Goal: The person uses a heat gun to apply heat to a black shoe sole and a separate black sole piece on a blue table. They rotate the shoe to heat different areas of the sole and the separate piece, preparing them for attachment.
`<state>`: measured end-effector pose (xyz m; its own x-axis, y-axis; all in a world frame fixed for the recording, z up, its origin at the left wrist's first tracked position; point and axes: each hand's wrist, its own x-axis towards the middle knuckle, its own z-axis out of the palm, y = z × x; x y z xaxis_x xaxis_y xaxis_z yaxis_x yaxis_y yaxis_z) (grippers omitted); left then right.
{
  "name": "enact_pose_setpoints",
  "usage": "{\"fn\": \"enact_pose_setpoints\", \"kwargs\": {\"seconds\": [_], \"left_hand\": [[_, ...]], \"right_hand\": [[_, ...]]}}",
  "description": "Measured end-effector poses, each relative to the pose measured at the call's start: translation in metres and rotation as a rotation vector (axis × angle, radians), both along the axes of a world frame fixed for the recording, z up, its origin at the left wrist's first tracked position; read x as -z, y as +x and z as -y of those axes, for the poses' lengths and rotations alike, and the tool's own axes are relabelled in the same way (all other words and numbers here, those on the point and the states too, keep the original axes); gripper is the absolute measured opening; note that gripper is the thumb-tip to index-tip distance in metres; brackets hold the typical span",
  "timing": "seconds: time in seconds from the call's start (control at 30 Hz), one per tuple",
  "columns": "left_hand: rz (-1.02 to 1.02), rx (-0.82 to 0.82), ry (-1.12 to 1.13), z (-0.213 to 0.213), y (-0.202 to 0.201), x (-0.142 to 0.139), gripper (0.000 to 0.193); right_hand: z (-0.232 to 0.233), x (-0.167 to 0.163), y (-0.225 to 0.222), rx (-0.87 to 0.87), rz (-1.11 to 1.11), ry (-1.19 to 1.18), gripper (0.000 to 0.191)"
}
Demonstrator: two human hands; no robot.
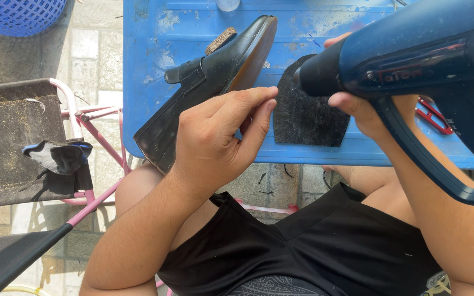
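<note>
One black loafer (209,82) gripped by left hand (218,137), one blue heat gun (412,60) clenched in right hand (366,112) at 3 o'clock, one dark rubber sole piece (305,118) — partly hidden by nozzle — on blue table (154,33), red snips (432,115) beyond.

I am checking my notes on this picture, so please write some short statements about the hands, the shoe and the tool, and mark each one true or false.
1. The right hand holds a dark blue heat gun. True.
2. The heat gun's nozzle points at the glove on the stool. False: it points toward the black sole piece on the blue table, near the shoe.
3. The left hand is at the black shoe. True.
4. The shoe stands upright on its sole. False: it lies tilted on its side, its tan sole showing.
5. A glove lies on the stool at the left. True.
</note>
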<state>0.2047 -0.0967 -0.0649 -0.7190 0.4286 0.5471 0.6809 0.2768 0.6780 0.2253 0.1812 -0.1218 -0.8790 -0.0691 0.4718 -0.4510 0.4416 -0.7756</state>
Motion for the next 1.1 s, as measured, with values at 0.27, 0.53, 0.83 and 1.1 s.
{"fn": "enact_pose_setpoints", "kwargs": {"seconds": [0.27, 0.53, 0.83, 1.1], "left_hand": [[-0.004, -0.007, 0.002, 0.005, -0.003, 0.001, 0.014], [0.003, -0.024, 0.0, 0.008, -0.005, 0.006, 0.013], [0.0, -0.007, 0.0, 0.006, -0.005, 0.007, 0.013], [0.027, 0.007, -0.023, 0.003, -0.004, 0.007, 0.014]], "right_hand": [[0.009, -0.011, 0.013, -0.299, 0.151, -0.155, 0.066], [-0.021, -0.013, 0.027, -0.366, 0.303, -0.204, 0.064], [-0.064, -0.012, 0.018, -0.076, 0.071, 0.171, 0.067], [-0.046, -0.005, 0.016, 0.11, 0.093, 0.098, 0.05]]}}
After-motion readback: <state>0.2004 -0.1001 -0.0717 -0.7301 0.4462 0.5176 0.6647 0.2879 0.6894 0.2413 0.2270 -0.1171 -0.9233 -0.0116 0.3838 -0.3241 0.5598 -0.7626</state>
